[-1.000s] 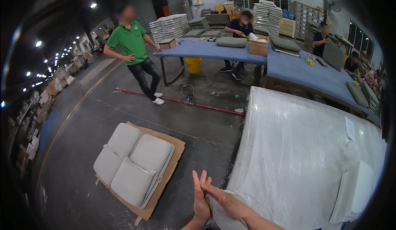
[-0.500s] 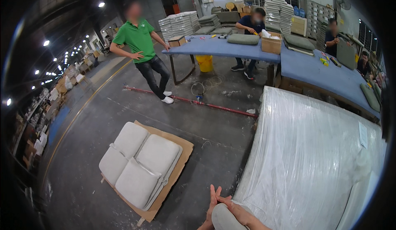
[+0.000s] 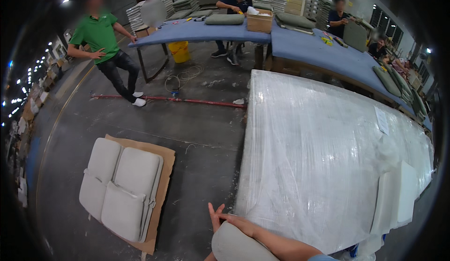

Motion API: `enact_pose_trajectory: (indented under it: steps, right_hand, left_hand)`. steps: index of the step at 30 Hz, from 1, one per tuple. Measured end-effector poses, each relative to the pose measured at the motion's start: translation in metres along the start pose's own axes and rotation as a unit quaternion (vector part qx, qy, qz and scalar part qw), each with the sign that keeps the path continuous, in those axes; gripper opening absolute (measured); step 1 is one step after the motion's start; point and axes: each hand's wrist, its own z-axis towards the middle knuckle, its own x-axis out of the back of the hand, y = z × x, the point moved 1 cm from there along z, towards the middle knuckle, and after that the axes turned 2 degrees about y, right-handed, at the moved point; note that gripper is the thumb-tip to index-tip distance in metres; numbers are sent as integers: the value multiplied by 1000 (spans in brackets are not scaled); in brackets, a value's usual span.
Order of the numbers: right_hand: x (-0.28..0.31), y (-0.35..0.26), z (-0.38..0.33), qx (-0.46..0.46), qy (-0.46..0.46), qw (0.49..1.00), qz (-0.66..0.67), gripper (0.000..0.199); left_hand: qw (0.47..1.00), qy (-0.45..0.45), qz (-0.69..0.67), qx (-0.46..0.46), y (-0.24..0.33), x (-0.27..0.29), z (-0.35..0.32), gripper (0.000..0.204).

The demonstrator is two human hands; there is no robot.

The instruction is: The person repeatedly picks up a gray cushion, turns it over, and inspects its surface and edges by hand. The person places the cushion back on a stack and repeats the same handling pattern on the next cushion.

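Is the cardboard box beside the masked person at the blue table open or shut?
Open: white material pokes up above the rim of the box. How full, I cannot tell.

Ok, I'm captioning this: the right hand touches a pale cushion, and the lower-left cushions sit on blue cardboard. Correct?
The cardboard is brown, not blue, in the head view. The right hand touches a pale cushion, and the lower-left cushions do sit on cardboard.

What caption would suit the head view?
Left hand and right hand against a pale cushion; stacked cushions on cardboard nearby.
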Motion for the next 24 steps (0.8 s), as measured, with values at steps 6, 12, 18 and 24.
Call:
enact_pose_trajectory:
  steps: [6,12,18,24]
  right_hand:
    - [10,2,-7,-74,28,997,14,78]
    - [-69,-172,-61,169,-86,981,-42,97]
    - [-83,-205,-55,226,-104,966,-75,98]
    - [-74,-183,-36,215,-107,968,-71,97]
  left_hand:
    - [997,63,32,24,16,12,-12,78]
    - [962,-144,-161,-164,199,-55,-169,89]
    - [950,-168,87,-249,203,-63,-144,93]
    - [954,-184,93,-219,186,-52,-111,86]
